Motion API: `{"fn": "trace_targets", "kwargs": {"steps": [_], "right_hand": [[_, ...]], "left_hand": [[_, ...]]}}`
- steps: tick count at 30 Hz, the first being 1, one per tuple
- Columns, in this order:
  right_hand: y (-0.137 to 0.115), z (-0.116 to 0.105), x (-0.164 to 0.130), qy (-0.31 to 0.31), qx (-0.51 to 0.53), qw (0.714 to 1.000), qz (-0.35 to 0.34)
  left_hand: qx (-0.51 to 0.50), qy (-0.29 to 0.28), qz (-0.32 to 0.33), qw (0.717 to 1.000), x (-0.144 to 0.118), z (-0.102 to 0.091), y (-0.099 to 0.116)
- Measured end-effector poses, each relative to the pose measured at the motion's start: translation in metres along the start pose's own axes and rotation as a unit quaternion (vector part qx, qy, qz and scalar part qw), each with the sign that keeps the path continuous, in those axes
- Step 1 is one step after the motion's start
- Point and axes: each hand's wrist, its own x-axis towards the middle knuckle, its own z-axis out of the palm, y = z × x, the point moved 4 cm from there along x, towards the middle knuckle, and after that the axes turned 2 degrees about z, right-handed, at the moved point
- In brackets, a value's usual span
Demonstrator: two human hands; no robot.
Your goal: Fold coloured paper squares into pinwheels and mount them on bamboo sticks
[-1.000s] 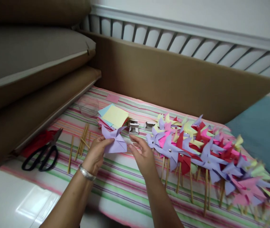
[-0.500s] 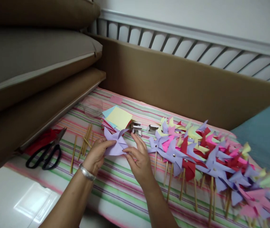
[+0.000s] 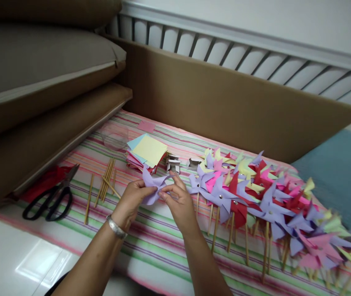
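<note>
1. Our left hand [image 3: 131,199] has thumb and fingers pinched shut on the left side of the purple pinwheel paper [image 3: 153,186].
2. Our right hand [image 3: 180,203] is pinched on its right side too, fingertips [image 3: 163,192] meeting at the middle.
3. So the paper sits right between both hands, just in front of the stack of colored paper squares [image 3: 147,151].
4. It's lilac, with its corners folded inward and one point sticking up.

Scissors [image 3: 48,198] left, sticks [image 3: 105,186] beside — pinwheels [image 3: 264,201] right.
</note>
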Motion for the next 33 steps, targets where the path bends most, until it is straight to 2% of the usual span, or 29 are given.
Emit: {"fn": "trace_targets", "kwargs": {"steps": [7, 21, 30, 33], "right_hand": [[-0.002, -0.001, 0.000, 0.004, -0.040, 0.999, -0.007], [0.016, 0.003, 0.002, 0.038, -0.026, 0.998, 0.051], [0.001, -0.001, 0.004, 0.048, -0.085, 0.993, 0.063], [-0.003, 0.001, 0.002, 0.056, -0.101, 0.991, 0.062]], "left_hand": [[-0.008, 0.001, 0.000, 1.000, -0.001, 0.002, -0.002], [0.015, -0.003, -0.003, 1.000, 0.001, 0.002, -0.007], [0.020, -0.039, 0.016, 0.999, -0.001, 0.003, -0.007], [0.037, -0.023, 0.018, 0.999, 0.000, 0.004, -0.010]]}}
